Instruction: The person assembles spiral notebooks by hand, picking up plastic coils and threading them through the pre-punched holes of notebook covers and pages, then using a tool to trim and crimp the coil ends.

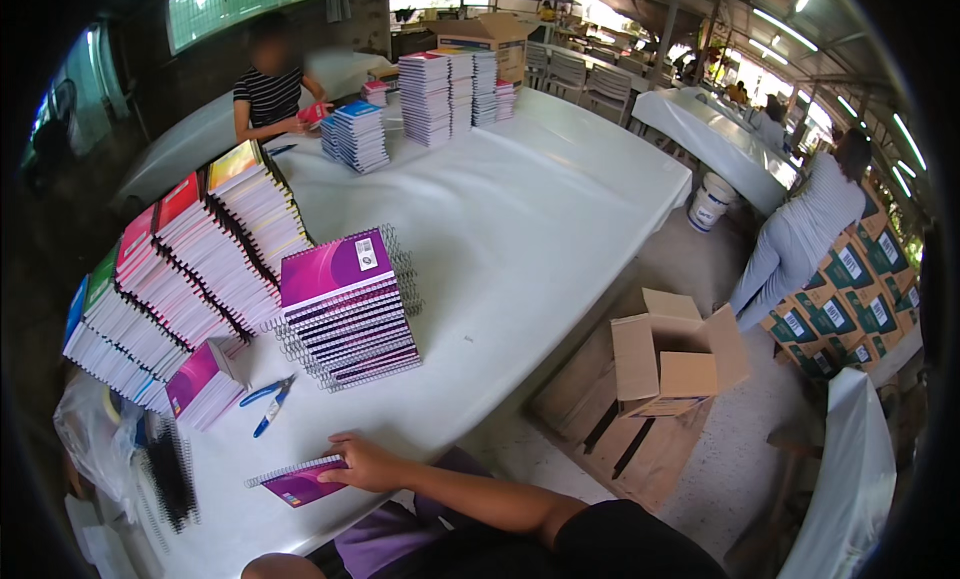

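1 purple spiral notebook [300,487] sits at the near edge of the counter [540,219], wire along its upper edge, right hand [358,465] clamped on its right end. Left hand: can't tell its state. Beyond the notebook, pliers with blue handles [268,403] lie partly spread, just beside a short purple notebook pile [205,384]. Tall stack of purple spiral notebooks [345,304] stands farther in, wires sticking out on 2 sides. Left of it, long rows of stacked notebooks [190,269], covers yellow, red, pink, green, blue. Black binding coils [172,474] near left edge, beside a clear plastic bag [90,429]. Far side: co-worker in striped top [270,101] holds a red notebook [314,113] near a blue-topped stack [356,139]. Right, below counter: open cardboard box [670,364] on a wooden board [575,404].
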Motion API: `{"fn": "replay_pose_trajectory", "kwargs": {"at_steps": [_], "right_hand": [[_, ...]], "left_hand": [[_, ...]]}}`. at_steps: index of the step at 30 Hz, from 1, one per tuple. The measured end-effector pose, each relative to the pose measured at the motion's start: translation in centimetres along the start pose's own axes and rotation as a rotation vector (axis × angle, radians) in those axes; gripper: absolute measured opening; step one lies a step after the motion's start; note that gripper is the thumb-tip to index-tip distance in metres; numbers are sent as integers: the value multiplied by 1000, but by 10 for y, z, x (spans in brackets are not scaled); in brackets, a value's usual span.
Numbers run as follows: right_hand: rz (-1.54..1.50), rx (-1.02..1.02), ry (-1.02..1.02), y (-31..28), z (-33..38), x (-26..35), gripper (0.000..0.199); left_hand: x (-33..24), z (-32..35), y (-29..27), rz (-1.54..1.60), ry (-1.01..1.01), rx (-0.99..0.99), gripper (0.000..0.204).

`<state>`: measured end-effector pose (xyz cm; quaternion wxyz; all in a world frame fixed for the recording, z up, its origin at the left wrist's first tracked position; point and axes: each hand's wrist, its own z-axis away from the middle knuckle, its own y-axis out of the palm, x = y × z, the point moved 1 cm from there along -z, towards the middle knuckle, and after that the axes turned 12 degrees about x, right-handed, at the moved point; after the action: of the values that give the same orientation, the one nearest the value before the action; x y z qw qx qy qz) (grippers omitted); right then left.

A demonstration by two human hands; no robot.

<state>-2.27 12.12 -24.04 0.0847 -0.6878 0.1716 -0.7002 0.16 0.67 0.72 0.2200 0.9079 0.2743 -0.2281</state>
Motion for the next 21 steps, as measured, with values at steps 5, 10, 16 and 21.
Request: {"fn": "replay_pose_trajectory", "kwargs": {"at_steps": [5, 10, 16, 21], "right_hand": [[-28, 27, 44, 1, 3, -8, 50], [-34, 84, 59, -8, 1, 13, 50], [5, 63, 39, -3, 2, 1, 54], [-17, 20, 90, 2, 1, -3, 48]], "left_hand": [[13, -16, 16, -38, 147, -212, 12], [5, 23, 21, -183, 89, -164, 15], [-6, 11, -14, -44, -202, 379, 58], [-8, 14, -5, -114, -209, 265, 56]]}}
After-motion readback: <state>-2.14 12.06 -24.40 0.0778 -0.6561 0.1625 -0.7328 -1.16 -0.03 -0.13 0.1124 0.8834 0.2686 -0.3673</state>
